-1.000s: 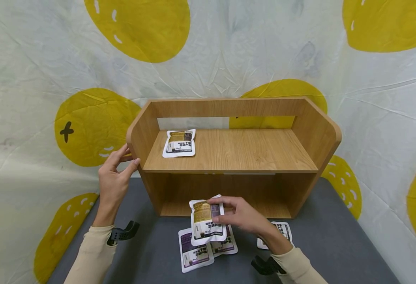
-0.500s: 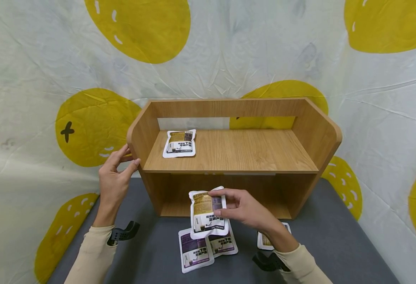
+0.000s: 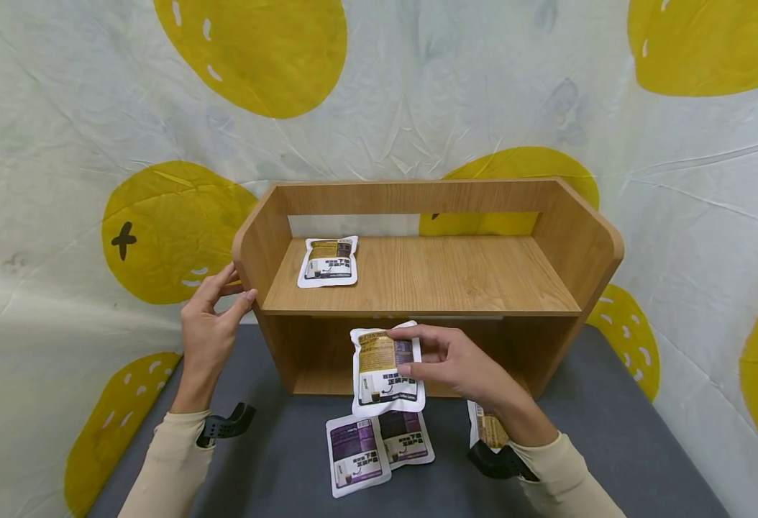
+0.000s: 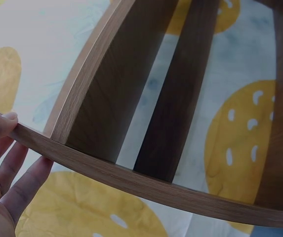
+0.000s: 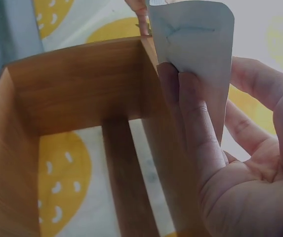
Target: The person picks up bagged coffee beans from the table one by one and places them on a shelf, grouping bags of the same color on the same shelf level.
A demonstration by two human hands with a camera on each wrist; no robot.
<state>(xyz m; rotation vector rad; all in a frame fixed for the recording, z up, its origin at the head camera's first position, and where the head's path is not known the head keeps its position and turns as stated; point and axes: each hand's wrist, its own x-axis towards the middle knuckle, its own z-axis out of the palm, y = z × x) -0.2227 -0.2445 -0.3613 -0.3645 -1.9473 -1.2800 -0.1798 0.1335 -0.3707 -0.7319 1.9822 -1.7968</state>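
My right hand [image 3: 453, 360] grips a gold-and-white sealed pouch [image 3: 379, 381] by its right side, in front of the lower opening of a wooden two-tier shelf [image 3: 418, 313]. The right wrist view shows the pouch's plain pale back [image 5: 200, 34], with fingers pressed on it and the thumb on the other side. With thumb and fingers my left hand [image 3: 211, 324] holds the front edge of the shelf's left side panel [image 4: 97, 168]. Another gold pouch [image 3: 329, 262] lies on the upper shelf at the left. Two purple-and-white pouches [image 3: 356, 457] [image 3: 408, 439] overlap on the table below.
One more gold pouch [image 3: 489, 428] lies on the dark grey table [image 3: 599, 432], partly hidden by the right forearm. A white cloth with yellow shapes [image 3: 379, 93] hangs behind the shelf and along the sides.
My right hand has lifted the gold pouch up and slightly right, away from the purple pouches toward the shelf. The left hand has stayed in place on the side panel.
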